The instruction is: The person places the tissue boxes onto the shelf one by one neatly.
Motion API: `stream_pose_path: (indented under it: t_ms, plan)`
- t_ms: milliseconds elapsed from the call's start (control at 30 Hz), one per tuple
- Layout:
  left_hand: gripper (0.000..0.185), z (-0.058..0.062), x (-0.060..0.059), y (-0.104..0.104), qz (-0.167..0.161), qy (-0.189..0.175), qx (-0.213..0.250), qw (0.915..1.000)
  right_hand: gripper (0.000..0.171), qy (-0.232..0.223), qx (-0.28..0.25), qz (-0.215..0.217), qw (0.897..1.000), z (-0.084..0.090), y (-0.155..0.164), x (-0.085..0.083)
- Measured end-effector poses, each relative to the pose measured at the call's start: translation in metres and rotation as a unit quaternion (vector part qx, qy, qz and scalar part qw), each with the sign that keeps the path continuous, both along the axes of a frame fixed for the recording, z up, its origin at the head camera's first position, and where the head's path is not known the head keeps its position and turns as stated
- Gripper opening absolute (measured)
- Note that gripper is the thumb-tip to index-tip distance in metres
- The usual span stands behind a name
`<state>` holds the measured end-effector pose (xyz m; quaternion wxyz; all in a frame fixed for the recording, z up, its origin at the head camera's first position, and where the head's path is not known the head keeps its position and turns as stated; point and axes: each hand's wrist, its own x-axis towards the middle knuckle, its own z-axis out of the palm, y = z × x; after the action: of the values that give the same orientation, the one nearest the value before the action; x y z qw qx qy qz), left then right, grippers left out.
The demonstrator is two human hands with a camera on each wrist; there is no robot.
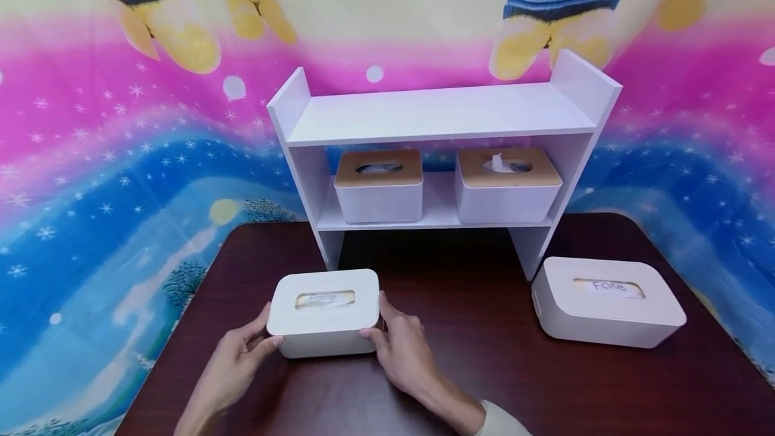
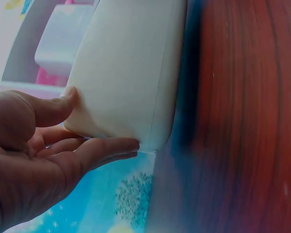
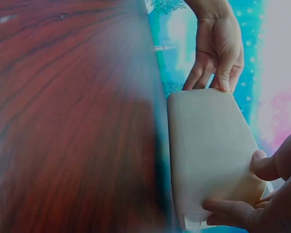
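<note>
A cream-white tissue box [image 1: 321, 343] with rounded corners is held between both hands, close over the dark table. Paper marked "Face" shows through the oval slot in its lid. My left hand [image 1: 233, 363] grips the left end, its thumb at the near corner. At the opposite end, my right hand [image 1: 404, 350] holds the box with thumb in front and fingers along the side. In the left wrist view, the thumb and fingers of the left hand [image 2: 48, 141] span the end of the box [image 2: 123, 73]. The right wrist view shows both hands on it.
A white two-tier shelf [image 1: 442, 113] stands behind; on its lower board are two white tissue boxes with wooden lids, the left one [image 1: 381, 204] and the right one [image 1: 505, 204]. Another cream box marked "Face" [image 1: 611, 325] rests on the table [image 1: 478, 382] at right. A patterned cloth [image 1: 72, 173] hangs behind.
</note>
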<state>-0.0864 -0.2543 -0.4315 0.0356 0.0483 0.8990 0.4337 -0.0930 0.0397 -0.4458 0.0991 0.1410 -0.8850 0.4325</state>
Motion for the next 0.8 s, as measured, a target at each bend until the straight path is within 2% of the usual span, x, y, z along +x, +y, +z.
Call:
stream_pose_path:
  t_ms: [133,300,533,800]
  plan:
    - [0.064,0.003,0.001,0.012,0.005,0.017,0.007,0.9998,0.072,-0.011,-0.003,-0.008,1.000,0.005,0.014,0.004]
    - [0.062,0.007,0.001,0.029,0.020,0.016,0.012,0.9996,0.071,-0.016,-0.003,-0.031,0.999,0.008,0.030,0.009]
    - [0.060,0.011,0.001,0.057,0.047,-0.001,0.099,0.9940,0.071,-0.029,-0.010,-0.055,0.998,0.015,0.051,0.017]
    - [0.059,0.015,0.001,0.080,0.050,0.015,0.141,0.9887,0.073,-0.052,-0.042,-0.072,0.995,0.027,0.074,0.023]
